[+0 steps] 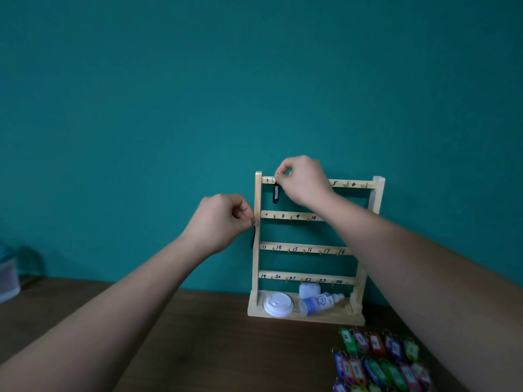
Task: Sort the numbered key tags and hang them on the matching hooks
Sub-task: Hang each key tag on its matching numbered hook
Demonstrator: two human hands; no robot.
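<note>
At frame centre, on the top rail of the wooden rack (pixel 377 193) by no. 1, the R hand (pixel 304 181) pinches the ring of a dark tag (pixel 276 193) hanging there, while the L hand (pixel 220 219) pinches a 2nd dark tag (pixel 254 236) just left of the rack's post, w/ other coloured tags (pixel 379 360) lying lower right on the table (pixel 212 335).

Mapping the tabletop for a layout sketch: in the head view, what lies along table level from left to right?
From the left: clear plastic container → white lid → spray bottle → pile of coloured key tags.
</note>
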